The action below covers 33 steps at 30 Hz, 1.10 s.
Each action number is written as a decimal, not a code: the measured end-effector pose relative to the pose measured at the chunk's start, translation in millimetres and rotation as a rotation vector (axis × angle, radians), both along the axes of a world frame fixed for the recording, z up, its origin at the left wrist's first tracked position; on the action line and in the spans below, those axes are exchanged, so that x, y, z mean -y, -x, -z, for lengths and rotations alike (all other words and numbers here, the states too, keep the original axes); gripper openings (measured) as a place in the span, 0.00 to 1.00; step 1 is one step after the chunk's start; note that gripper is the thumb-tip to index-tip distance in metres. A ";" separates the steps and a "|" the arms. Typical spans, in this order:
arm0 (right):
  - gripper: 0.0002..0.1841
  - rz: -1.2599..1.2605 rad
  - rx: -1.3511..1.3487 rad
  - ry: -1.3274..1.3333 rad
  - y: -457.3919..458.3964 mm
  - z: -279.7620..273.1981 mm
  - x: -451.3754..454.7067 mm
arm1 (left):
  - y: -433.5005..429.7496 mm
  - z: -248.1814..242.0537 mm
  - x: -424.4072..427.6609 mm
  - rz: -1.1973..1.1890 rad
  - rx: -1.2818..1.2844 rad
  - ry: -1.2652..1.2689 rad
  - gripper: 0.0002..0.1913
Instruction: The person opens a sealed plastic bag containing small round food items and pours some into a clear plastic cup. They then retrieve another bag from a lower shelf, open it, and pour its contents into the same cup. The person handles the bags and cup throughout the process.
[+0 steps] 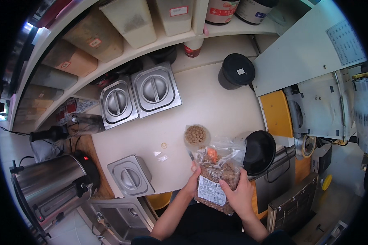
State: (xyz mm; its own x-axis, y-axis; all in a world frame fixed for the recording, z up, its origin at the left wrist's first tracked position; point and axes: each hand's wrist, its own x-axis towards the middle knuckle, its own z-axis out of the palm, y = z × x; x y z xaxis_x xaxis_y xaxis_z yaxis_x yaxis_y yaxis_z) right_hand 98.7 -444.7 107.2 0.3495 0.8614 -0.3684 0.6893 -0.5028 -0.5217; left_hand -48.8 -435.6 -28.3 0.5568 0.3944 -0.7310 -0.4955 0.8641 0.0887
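Note:
A clear plastic bag (233, 177) of small brown balls, bearing a printed white label (211, 191), is held over the front edge of the white worktop (199, 107). My left hand (192, 183) grips its left side, and my right hand (240, 194) holds the right side with the thumb across the front. Something orange (212, 154) shows near the bag's top; whether it is inside cannot be told. A thin, narrow object (190, 155) juts out by my left fingers, mostly hidden. Just beyond the bag stands a small pale container (196, 135) of similar balls.
A black bowl (259, 151) is right of the bag. Lidded steel pans (155, 88) stand at back left, another (130, 176) at front left. A black lidded tub (236, 72) is at the back. A steel urn (53, 183) and sink (125, 219) lie left.

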 end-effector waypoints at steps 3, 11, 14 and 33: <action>0.31 0.082 -0.128 -0.028 -2.3 -1.7 -8.9 | -2.3 -2.1 -0.6 -0.010 -0.007 -0.012 0.34; 0.29 0.058 -0.066 0.016 -2.1 -11.4 -13.2 | -5.5 -4.3 -1.8 -0.068 0.079 -0.033 0.35; 0.30 -0.004 0.003 -0.014 -2.4 -12.3 -15.0 | -7.8 -2.6 -0.8 -0.109 0.091 0.005 0.35; 0.28 0.003 -0.042 0.002 -11.4 -5.4 -27.6 | -12.3 -36.7 -18.0 -0.198 0.023 -0.044 0.43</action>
